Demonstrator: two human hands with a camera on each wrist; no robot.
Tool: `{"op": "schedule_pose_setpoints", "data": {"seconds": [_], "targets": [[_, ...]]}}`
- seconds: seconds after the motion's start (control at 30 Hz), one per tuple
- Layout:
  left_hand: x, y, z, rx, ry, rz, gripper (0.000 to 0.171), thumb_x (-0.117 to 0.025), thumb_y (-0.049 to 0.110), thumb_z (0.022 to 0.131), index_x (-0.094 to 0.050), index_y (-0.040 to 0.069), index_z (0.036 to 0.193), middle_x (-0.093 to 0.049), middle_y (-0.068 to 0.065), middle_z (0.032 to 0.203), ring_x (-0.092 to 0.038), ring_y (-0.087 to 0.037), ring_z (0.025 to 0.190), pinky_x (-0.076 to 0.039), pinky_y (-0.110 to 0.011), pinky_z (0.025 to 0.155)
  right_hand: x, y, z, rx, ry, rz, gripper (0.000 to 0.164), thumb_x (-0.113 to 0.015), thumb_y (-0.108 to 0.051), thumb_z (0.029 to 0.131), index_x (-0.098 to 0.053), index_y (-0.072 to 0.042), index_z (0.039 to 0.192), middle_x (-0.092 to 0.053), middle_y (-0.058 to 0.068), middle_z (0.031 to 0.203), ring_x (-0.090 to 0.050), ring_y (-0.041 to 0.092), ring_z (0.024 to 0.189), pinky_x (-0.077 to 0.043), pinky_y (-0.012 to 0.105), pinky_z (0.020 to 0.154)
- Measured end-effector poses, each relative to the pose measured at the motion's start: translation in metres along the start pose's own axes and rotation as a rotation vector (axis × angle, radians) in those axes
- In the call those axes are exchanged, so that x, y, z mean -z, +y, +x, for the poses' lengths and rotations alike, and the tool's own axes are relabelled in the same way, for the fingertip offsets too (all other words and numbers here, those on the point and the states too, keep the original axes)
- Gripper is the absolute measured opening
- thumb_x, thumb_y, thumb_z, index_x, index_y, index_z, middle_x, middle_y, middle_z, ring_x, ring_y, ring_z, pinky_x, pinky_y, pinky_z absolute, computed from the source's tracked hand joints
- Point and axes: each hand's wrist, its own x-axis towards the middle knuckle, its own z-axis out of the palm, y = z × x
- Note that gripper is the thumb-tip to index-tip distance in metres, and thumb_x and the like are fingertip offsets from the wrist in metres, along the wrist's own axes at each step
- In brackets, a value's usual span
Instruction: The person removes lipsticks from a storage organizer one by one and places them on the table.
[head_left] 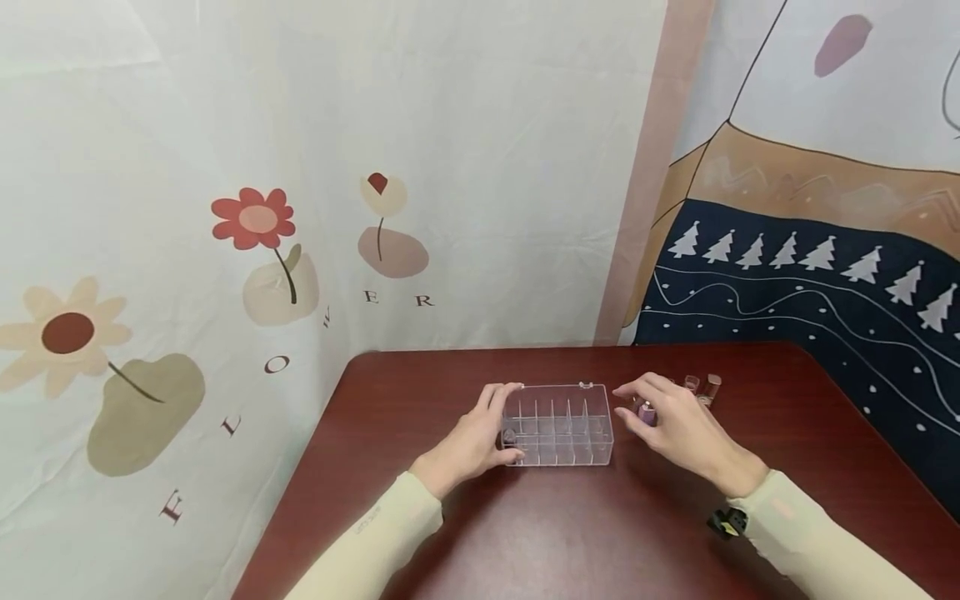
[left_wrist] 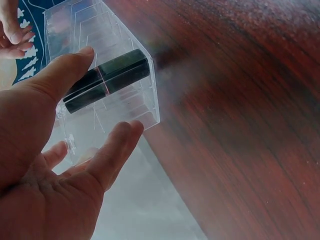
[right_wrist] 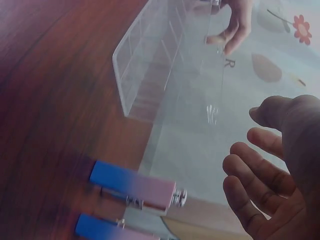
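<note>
A clear plastic box [head_left: 558, 450] with many small compartments stands on the table, its see-through lid raised at the back. My left hand [head_left: 472, 437] grips the box's left end, thumb at the front and fingers at the rear edge. Inside that end is a glossy black tube [left_wrist: 107, 80] with a thin metallic band, like a lipstick. My right hand [head_left: 678, 425] hovers just right of the box, fingers loosely curved and holding nothing. Below it, a small purple-topped tube [head_left: 647, 412] shows between thumb and fingers. Blue-to-pink tubes [right_wrist: 132, 185] with silvery parts appear beside this hand in the right wrist view.
More small cosmetic tubes [head_left: 711, 386] stand behind the right hand, partly hidden by it. The dark red wooden table [head_left: 525, 533] ends at a hanging cloth [head_left: 480, 167] printed with flowers. A navy cloth with white trees [head_left: 795, 283] hangs at the right.
</note>
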Motion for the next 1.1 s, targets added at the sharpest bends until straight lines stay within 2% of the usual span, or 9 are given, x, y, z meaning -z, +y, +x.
{"op": "schedule_pose_setpoints", "data": {"seconds": [0.13,0.33,0.43,0.57,0.83,1.1], "targets": [[-0.001,0.001,-0.001,-0.004,0.007,-0.001,0.108,-0.100,0.023,0.095,-0.032,0.013,0.178,-0.047,-0.018,0.167,-0.057,-0.013,0.069,-0.062,-0.038,0.081,-0.009,-0.006,0.003,0.040,-0.005,-0.003,0.036,-0.099,-0.006,0.089,-0.084,-0.013,0.121,-0.081,0.002,0.112,-0.069,0.008,0.082,-0.064,0.026,0.069],[0.000,0.002,-0.003,0.003,0.010,0.005,0.108,-0.101,0.024,0.095,-0.032,0.014,0.178,-0.047,-0.018,0.168,-0.063,-0.016,0.080,-0.066,-0.046,0.088,-0.019,-0.017,0.010,0.095,-0.011,-0.004,0.036,-0.099,-0.007,0.089,-0.083,-0.011,0.121,-0.081,0.003,0.113,-0.081,0.020,0.094,-0.071,0.041,0.080],[0.000,0.002,-0.004,0.008,0.007,0.003,0.108,-0.101,0.024,0.095,-0.032,0.014,0.178,-0.046,-0.017,0.168,-0.064,-0.017,0.082,-0.066,-0.048,0.089,-0.023,-0.023,0.014,0.104,-0.026,0.004,0.034,-0.098,-0.009,0.090,-0.083,-0.011,0.121,-0.082,0.004,0.114,-0.082,0.022,0.097,-0.071,0.043,0.083],[0.001,0.003,-0.004,0.003,0.006,-0.004,0.108,-0.101,0.023,0.095,-0.032,0.013,0.178,-0.046,-0.018,0.168,-0.061,-0.016,0.075,-0.065,-0.043,0.085,-0.030,-0.029,0.018,0.111,-0.045,0.026,0.033,-0.098,-0.011,0.092,-0.083,-0.012,0.122,-0.081,0.005,0.114,-0.082,0.022,0.097,-0.071,0.042,0.084],[0.000,0.003,-0.006,0.007,0.017,-0.020,0.108,-0.101,0.022,0.094,-0.034,0.013,0.178,-0.047,-0.017,0.169,-0.068,-0.022,0.087,-0.067,-0.049,0.092,-0.045,-0.035,0.026,0.139,-0.102,0.101,0.032,-0.096,-0.013,0.096,-0.082,-0.012,0.125,-0.080,0.008,0.113,-0.079,0.022,0.094,-0.068,0.034,0.080],[0.001,0.002,-0.004,-0.013,0.022,-0.008,0.108,-0.102,0.022,0.093,-0.034,0.010,0.176,-0.048,-0.019,0.165,-0.064,-0.019,0.080,-0.067,-0.043,0.088,-0.057,-0.039,0.035,0.168,-0.120,0.114,0.031,-0.095,-0.016,0.098,-0.082,-0.010,0.125,-0.082,0.005,0.116,-0.080,0.023,0.097,-0.068,0.036,0.082]]}}
